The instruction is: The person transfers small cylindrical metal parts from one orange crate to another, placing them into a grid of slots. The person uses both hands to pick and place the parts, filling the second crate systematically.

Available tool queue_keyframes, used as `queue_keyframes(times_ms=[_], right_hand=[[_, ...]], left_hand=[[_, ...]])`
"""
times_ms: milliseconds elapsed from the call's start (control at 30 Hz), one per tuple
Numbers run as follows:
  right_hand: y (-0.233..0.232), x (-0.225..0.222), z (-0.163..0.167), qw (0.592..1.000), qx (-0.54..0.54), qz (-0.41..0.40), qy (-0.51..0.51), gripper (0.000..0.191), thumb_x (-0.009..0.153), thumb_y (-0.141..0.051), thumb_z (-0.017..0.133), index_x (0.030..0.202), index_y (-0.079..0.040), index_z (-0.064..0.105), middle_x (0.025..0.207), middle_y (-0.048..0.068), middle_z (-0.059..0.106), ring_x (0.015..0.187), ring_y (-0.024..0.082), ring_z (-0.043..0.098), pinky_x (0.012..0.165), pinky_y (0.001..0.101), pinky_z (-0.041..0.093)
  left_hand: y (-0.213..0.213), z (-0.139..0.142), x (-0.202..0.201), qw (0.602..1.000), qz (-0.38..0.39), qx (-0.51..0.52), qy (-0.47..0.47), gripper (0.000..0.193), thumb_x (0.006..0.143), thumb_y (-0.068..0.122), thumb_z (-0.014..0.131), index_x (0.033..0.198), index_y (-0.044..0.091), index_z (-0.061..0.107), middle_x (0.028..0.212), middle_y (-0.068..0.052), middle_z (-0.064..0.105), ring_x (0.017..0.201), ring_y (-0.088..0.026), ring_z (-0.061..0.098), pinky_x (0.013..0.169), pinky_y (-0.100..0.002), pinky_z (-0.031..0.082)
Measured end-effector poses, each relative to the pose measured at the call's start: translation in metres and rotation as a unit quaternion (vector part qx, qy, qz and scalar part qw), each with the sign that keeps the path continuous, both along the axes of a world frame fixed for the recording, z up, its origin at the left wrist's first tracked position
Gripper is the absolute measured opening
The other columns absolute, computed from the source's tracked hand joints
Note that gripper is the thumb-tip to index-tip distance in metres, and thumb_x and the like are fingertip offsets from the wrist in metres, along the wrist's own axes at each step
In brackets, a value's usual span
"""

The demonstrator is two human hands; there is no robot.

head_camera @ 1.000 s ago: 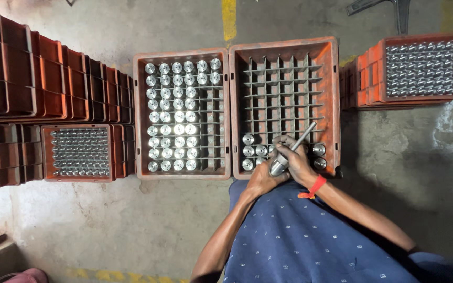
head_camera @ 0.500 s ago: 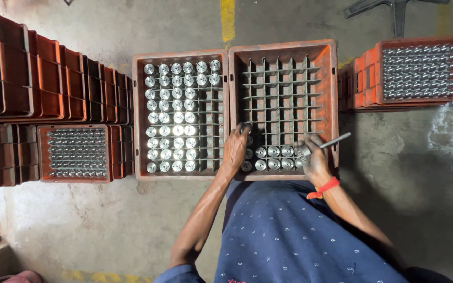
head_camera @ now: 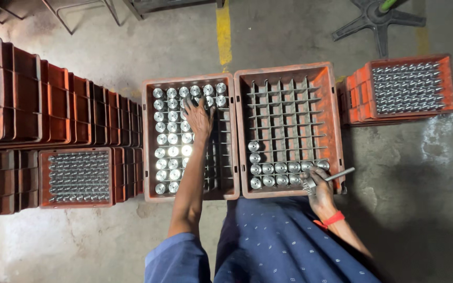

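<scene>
Left hand (head_camera: 199, 116) spreads over steel cylinders (head_camera: 172, 137) in the left crate (head_camera: 148, 141); right hand (head_camera: 318, 184), beside it, pinches a metal rod (head_camera: 338, 175) that may slip.

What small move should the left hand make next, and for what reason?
Probably the left hand should close on one shiny metal cylinder beneath its fingers and lift it out. It rests on the parts in the left crate, while the right crate has filled cells only along its near rows. The right hand waits there with a thin metal rod.
</scene>
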State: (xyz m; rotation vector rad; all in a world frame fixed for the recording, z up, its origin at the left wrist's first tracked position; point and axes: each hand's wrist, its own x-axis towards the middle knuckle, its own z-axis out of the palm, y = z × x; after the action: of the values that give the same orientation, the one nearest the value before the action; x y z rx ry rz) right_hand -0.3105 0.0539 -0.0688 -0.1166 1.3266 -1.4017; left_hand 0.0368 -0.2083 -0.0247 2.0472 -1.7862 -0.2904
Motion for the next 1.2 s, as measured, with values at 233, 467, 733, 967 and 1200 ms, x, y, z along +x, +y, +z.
queue_keyframes(times_ms=[233,467,733,967,1200], right_hand=[[0.011,0.002,-0.003,0.999,0.012,0.008,-0.029,0.016,0.103,-0.003,0.052,0.115,-0.004,0.062,0.091,0.010,0.068,0.087,0.024,0.069,0.081,0.0384,0.060],[0.007,0.013,0.001,0.998,0.029,0.044,-0.030,0.021,0.100,-0.001,0.050,0.118,-0.002,0.061,0.096,0.009,0.069,0.089,0.023,0.070,0.081,0.0380,0.060],[-0.045,0.064,0.040,0.985,-0.080,0.152,0.017,0.018,0.102,-0.002,0.056,0.119,-0.002,0.059,0.092,0.011,0.065,0.086,0.019,0.068,0.076,0.0306,0.057],[-0.046,0.073,0.052,0.960,-0.131,0.232,0.082,0.012,0.101,-0.005,0.059,0.113,-0.003,0.060,0.084,0.007,0.065,0.078,0.015,0.066,0.071,0.0286,0.055],[-0.056,0.046,0.039,0.957,-0.034,0.289,0.004,0.016,0.097,-0.005,0.059,0.112,-0.005,0.064,0.082,0.005,0.064,0.078,0.013,0.066,0.071,0.0254,0.057]], left_hand=[[0.001,0.017,0.012,0.987,-0.016,-0.065,0.145,0.065,0.076,0.046,0.081,0.120,0.001,0.067,0.147,-0.022,0.049,0.137,-0.036,0.046,0.121,-0.050,0.039],[0.096,0.019,-0.016,0.521,-0.028,0.002,0.853,0.028,0.086,0.025,0.079,0.104,0.004,0.074,0.107,-0.013,0.074,0.101,-0.021,0.067,0.096,-0.032,0.050],[0.216,-0.003,-0.117,0.908,-0.075,0.102,0.399,0.042,0.076,0.018,0.087,0.109,-0.002,0.072,0.092,-0.018,0.077,0.081,-0.028,0.076,0.073,-0.041,0.058],[0.247,0.008,-0.143,0.908,-0.097,0.226,0.339,0.046,0.073,0.017,0.082,0.115,0.003,0.074,0.091,-0.020,0.078,0.081,-0.033,0.077,0.076,-0.042,0.058],[0.244,-0.001,-0.154,0.859,-0.158,0.288,0.393,0.049,0.074,0.030,0.085,0.112,0.001,0.072,0.094,-0.021,0.077,0.087,-0.031,0.077,0.081,-0.042,0.058]])
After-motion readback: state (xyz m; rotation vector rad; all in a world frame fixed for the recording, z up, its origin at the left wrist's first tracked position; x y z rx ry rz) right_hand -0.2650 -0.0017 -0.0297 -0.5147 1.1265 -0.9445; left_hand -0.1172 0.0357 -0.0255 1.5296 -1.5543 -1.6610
